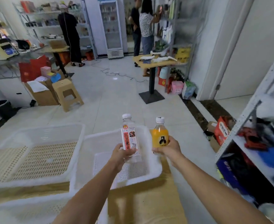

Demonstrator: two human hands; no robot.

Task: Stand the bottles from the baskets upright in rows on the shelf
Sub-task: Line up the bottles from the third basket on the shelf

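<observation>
My left hand (121,153) grips a clear bottle (129,136) with a white cap and a red-and-white label, held upright above a white plastic basket (91,159). My right hand (168,147) grips a smaller orange drink bottle (159,135) with a white cap and a black bear on its label, also upright. Both bottles hang over the basket's far right corner. A second white basket (36,131) lies to the left and shows no bottles inside. The grey metal shelf (246,117) stands at the right edge, blurred, with dark and red goods on it.
The baskets rest on a wooden table (142,201); part of a third basket (20,209) shows at the bottom left. Beyond are a tan stool (68,94), cardboard boxes, a pedestal table (152,62), floor cables and three people standing at the back shelves.
</observation>
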